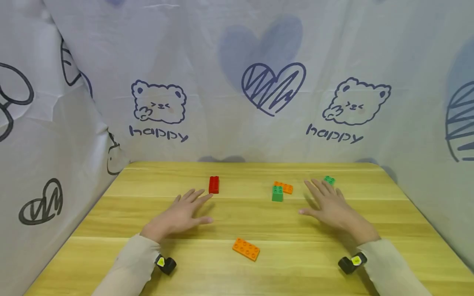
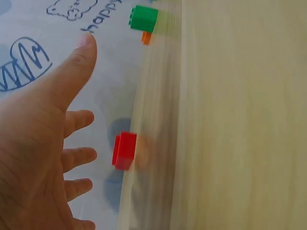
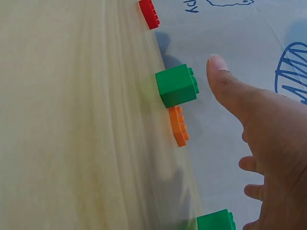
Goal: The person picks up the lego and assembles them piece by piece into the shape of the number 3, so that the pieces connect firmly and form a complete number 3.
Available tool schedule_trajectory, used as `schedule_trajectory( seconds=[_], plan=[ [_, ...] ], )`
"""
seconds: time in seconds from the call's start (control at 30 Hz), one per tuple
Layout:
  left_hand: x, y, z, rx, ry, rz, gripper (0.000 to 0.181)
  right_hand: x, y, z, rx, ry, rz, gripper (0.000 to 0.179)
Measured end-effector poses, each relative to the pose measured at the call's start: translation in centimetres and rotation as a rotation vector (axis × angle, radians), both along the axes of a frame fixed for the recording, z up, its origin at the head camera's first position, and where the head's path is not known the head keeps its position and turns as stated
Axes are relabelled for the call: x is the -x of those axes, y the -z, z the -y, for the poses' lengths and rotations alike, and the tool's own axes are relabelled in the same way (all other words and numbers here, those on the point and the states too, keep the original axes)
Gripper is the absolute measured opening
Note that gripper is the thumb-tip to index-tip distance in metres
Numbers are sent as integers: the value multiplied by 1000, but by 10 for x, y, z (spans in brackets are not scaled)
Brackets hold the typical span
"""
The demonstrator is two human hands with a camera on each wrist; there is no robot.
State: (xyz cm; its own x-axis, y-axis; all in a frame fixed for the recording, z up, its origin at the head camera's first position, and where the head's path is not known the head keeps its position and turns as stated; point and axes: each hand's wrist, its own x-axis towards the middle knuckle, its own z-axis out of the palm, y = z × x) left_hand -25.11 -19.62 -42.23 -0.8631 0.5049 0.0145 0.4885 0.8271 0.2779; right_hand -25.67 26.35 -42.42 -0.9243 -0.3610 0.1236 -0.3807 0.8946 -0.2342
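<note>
My left hand (image 1: 181, 216) hovers over the left half of the table, fingers spread and holding nothing. Just past its fingertips lies a red brick (image 1: 214, 185), also visible in the left wrist view. On the right, my right hand (image 1: 331, 207) is spread with nothing in it, nearest a small green brick (image 1: 329, 180) just beyond its fingers. Left of that hand, a taller green block (image 1: 277, 193) stands in front of a flat orange brick (image 1: 286, 188); whether they touch I cannot tell. Another orange brick (image 1: 246, 249) lies studs up nearer the front, between the forearms.
The wooden table (image 1: 207, 271) carries all the bricks. A pale cloth (image 1: 222, 123) with drawn hearts and bears hangs behind it and along both sides. Each wrist wears a strap with a small black camera (image 1: 167, 265).
</note>
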Motion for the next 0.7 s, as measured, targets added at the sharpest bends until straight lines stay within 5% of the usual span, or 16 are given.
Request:
schedule_trajectory(
  seconds=[0.2,0.7],
  plan=[
    [-6,-3,-12,-51,90,-30,79,9,-4,7,65,-36,-57,93],
    [-22,-14,-48,-73,280,-8,76,27,-1,38,276,-22,4,71]
  ],
)
